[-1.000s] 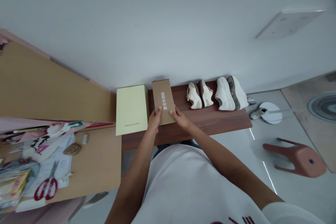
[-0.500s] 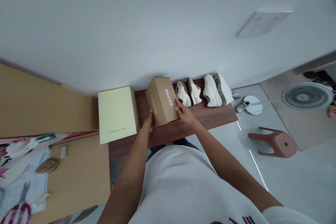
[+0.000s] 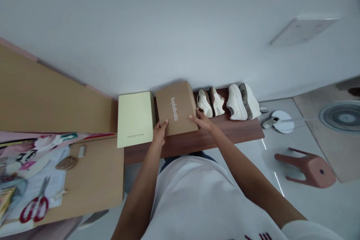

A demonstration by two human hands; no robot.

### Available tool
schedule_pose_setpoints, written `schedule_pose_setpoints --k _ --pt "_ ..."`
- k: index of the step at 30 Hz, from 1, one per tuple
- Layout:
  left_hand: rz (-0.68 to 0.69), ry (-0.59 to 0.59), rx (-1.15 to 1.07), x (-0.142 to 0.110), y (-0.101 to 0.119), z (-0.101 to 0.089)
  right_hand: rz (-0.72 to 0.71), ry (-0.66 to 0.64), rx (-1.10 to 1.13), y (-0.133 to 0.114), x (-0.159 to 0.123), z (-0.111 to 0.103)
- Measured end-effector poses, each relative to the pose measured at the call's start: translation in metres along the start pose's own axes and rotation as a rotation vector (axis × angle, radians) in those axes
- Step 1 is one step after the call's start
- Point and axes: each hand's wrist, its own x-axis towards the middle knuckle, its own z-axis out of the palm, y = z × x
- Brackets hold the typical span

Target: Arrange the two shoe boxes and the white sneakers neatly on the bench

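Note:
A brown cardboard shoebox [image 3: 180, 107] marked "balabala" rests on a dark reddish-brown wooden bench [image 3: 216, 129] against the wall. My left hand [image 3: 160, 132] grips its near left corner, with the thumb on top. At its right side, my right hand [image 3: 201, 120] holds the edge, thumb on the lid and fingers down the side. Close on the left stands a pale yellow box [image 3: 135, 116] lettered "MEIZHIYUAN". Just right of the shoebox sits a pair of small cream sneakers [image 3: 210, 103], and beyond them a pair of larger white shoes [image 3: 242, 103].
Left of the bench, a cardboard surface [image 3: 95, 174] carries red-handled scissors [image 3: 35, 208], papers and a brown bundle [image 3: 66, 163]. On the floor to the right are a pinkish-brown stool [image 3: 315, 170], a fan [image 3: 341, 117] and a round white object [image 3: 284, 122]. A white plate [image 3: 305, 30] is on the wall.
The shoebox has turned between my hands, so its broad "balabala" face now shows on top instead of a corner with two printed sides. My view has shifted slightly left.

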Motion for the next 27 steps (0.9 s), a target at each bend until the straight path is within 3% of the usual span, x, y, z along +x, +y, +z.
schedule_pose_setpoints --k 5,10,27 --pt "0.057 0.143 0.082 -0.003 0.009 0.000 0.246 -0.115 0.119 0.001 0.004 0.008" --pt "0.059 0.173 0.162 0.002 0.009 0.002 0.452 -0.129 0.078 0.004 0.010 0.010" --pt "0.084 0.171 0.394 0.035 -0.007 -0.008 0.466 -0.151 0.039 0.035 0.029 0.038"
